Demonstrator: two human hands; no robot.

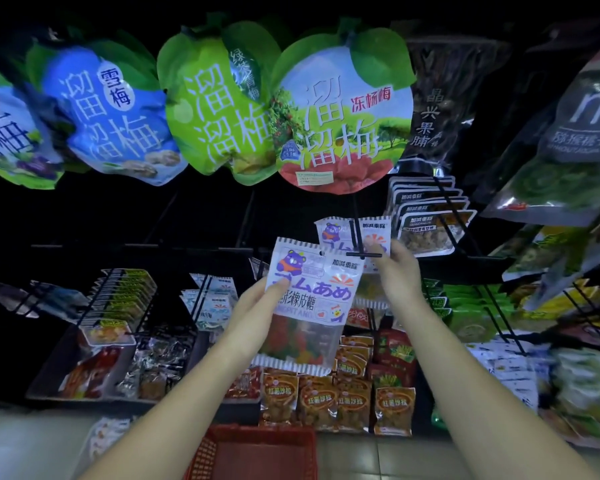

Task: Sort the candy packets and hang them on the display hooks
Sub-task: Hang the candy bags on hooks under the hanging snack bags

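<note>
Pinching gummy pkt [312,299] in L hand [257,306], R hand [395,271] grips hook [355,237] tip.

Dim one, this: the rack backing [84,220] was near black, while the round plum bags [343,109] up top caught bright light from the front. Wide-angle bend curved the edges hard. The right-side packets [586,375] were smeared with blur; the gummy packet [312,292] at centre was fairly sharp.

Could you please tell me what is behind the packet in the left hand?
A matching packet hangs on the hook with its top showing; its lower part is covered. Orange packets show below, and what lies between is hidden.
</note>
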